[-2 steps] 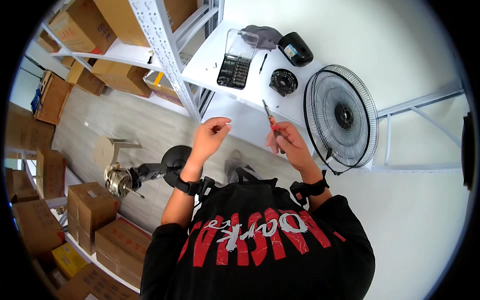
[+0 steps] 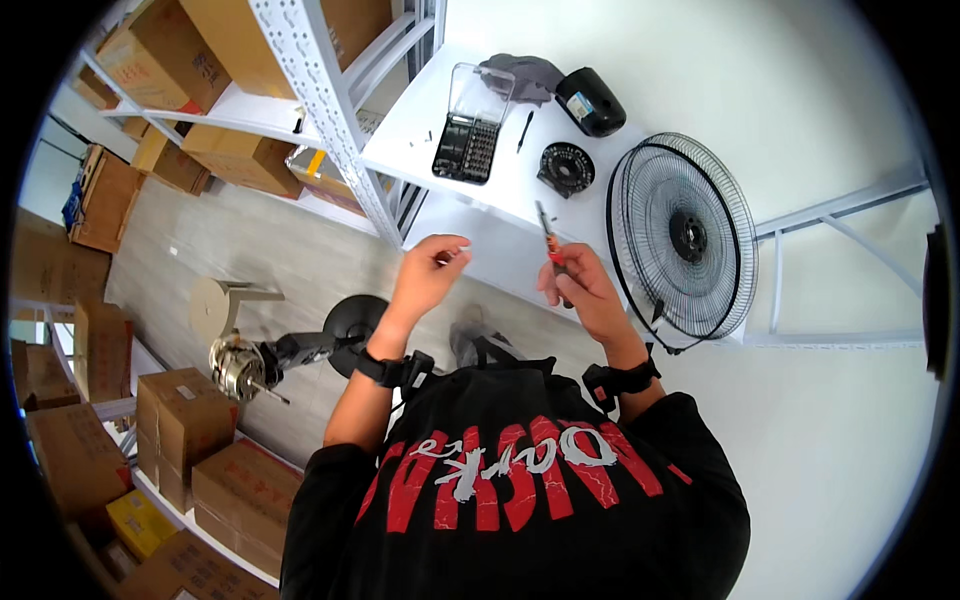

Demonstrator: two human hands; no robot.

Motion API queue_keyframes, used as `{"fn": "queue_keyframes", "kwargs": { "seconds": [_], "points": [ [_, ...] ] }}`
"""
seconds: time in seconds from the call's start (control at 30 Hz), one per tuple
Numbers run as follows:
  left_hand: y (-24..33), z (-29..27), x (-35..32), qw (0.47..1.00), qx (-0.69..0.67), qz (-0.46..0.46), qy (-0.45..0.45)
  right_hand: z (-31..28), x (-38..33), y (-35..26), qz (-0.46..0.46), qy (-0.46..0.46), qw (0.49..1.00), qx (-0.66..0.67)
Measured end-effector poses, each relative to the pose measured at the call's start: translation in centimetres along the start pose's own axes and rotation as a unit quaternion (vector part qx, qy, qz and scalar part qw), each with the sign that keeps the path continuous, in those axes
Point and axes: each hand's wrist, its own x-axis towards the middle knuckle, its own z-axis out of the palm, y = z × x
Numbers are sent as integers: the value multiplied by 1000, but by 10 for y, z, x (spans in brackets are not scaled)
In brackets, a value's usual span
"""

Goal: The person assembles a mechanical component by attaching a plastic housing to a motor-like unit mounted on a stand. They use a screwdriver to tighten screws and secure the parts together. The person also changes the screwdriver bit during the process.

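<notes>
My right hand [image 2: 588,285] is closed around pliers [image 2: 552,248] with red-and-black handles. Their slim metal jaws point up toward the white table's front edge. To the left, my left hand [image 2: 432,270] is held in the air with thumb and forefinger pinched together. A tiny pale bit shows at those fingertips, too small to name. Beyond my hands, an open bit case [image 2: 467,148] with its clear lid raised lies on the table [image 2: 515,185]. Beside it are a thin black screwdriver [image 2: 525,132] and a round black part [image 2: 566,168].
A fan grille [image 2: 683,232] leans at the table's right side. A black housing [image 2: 590,102] and grey cloth [image 2: 525,78] lie at the back. On my left, a fan motor on a stand [image 2: 238,368], a stool [image 2: 212,302] and shelves of cardboard boxes [image 2: 185,410] stand close.
The pliers' tip has swung slightly to the right. My left hand has shifted a little to the right, still pinched.
</notes>
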Motion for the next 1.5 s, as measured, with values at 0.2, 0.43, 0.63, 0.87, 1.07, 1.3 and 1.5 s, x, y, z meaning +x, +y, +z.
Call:
{"fn": "queue_keyframes", "kwargs": {
  "seconds": [0.2,0.43,0.63,0.87,1.07,1.3,1.5],
  "points": [
    [-13,32,101,985,103,116,77,-65,20,-7,10,83,996,20],
    [-45,-35,169,944,218,105,225,-111,42,3,56,125,989,-50],
    [-63,-51,187,959,240,57,143,-117,69,0,73,108,990,-53],
    [-68,-50,200,957,279,60,57,-118,94,-6,77,74,992,-70],
    [-57,-57,210,969,221,67,81,-110,126,-9,51,30,978,-200],
    [-98,-72,172,972,175,21,154,-58,209,6,-38,-23,903,-427],
    [-102,-76,120,971,161,-10,178,-41,241,38,-53,-52,852,-518]
  ]
}}
